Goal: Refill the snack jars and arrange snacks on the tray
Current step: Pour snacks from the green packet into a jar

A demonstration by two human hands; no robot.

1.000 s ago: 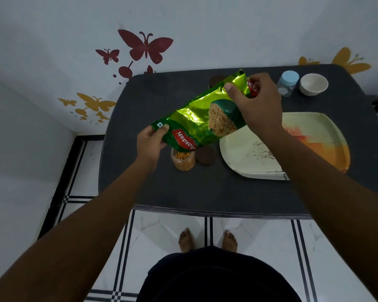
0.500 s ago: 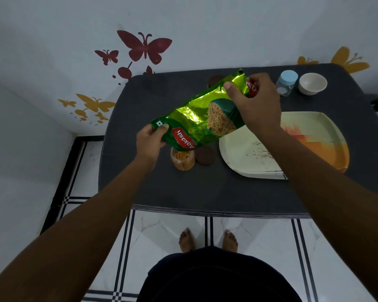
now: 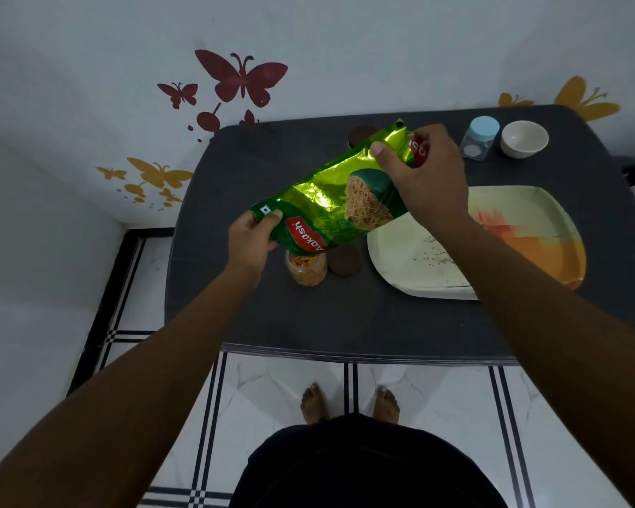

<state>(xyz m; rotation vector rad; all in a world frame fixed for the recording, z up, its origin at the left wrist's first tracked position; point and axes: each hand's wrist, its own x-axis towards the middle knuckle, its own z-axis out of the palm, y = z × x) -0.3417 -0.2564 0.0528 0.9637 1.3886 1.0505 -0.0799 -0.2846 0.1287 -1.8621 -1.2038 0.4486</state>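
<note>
The left hand point(image 3: 252, 238) pinches the lower end of the green snack packet point(image 3: 330, 203); the right hand point(image 3: 424, 179) grips its raised upper end. The packet tilts above the open jar point(image 3: 307, 267), which stands beside a brown lid point(image 3: 344, 259) left of the tray point(image 3: 400, 251) on the table point(image 3: 345, 317).

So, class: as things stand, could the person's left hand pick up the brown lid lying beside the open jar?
Probably not yet: the left hand grips the green packet, which overhangs the brown lid. Nothing else blocks it.
</note>
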